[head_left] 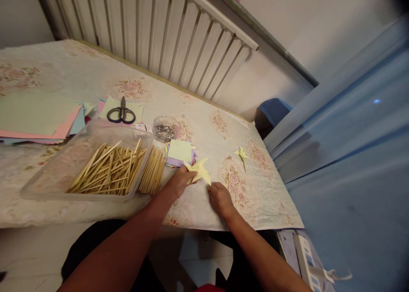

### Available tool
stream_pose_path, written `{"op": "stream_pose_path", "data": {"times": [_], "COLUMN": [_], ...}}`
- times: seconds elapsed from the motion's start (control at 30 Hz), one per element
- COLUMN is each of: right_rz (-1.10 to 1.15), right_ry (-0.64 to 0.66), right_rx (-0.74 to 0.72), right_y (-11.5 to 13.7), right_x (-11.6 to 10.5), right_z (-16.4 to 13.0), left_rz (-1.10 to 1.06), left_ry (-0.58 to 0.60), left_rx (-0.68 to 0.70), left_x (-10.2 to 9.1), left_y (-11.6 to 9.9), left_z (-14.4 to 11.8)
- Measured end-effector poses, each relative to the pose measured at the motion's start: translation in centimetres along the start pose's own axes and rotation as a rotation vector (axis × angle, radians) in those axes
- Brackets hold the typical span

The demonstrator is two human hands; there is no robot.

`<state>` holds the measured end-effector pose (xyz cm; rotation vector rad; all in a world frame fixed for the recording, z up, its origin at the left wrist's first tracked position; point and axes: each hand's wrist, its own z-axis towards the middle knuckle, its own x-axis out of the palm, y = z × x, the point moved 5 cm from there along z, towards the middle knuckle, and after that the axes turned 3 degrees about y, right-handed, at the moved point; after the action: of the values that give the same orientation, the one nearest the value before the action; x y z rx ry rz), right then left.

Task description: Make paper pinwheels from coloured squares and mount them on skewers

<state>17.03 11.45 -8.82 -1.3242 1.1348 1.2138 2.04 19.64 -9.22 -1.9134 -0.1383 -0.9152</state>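
In my left hand is a pale yellow paper pinwheel, gripped at its left side between thumb and fingers. My right hand is closed just below the pinwheel's lower right tip; what its curled fingers hold, if anything, is hidden. A stack of small coloured paper squares lies right behind my left hand. Further right, a smaller-looking yellow pinwheel on a stick rests on the flowered tablecloth.
A clear plastic tub holds many wooden sticks, with more sticks beside it. Behind stand a round container of metal pins and dark-handled scissors on paper. Large coloured sheets lie left. A radiator backs the table; a blue curtain hangs right.
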Motion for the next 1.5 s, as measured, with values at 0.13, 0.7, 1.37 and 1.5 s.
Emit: {"op": "stream_pose_path", "data": {"times": [0.13,0.7,1.37,1.5], "right_rz": [-0.014,-0.088,-0.045,-0.033], "right_ry": [0.073,0.225,0.115,0.119], "right_rx": [0.058,0.116,0.232,0.241], "right_y": [-0.3,1.1,1.0,0.9], "right_x": [-0.4,-0.6,-0.7,-0.5], "right_z": [0.4,1.3,0.7,0.6], "left_rz": [0.008,0.072,0.063,0.050], "left_ry": [0.019,-0.003,-0.074,-0.087], "left_rx": [0.010,0.010,0.040,0.037], "left_x": [0.1,-0.2,-0.1,-0.1], "left_y": [0.1,0.2,-0.1,-0.2], "left_z": [0.2,0.3,0.2,0.1]}}
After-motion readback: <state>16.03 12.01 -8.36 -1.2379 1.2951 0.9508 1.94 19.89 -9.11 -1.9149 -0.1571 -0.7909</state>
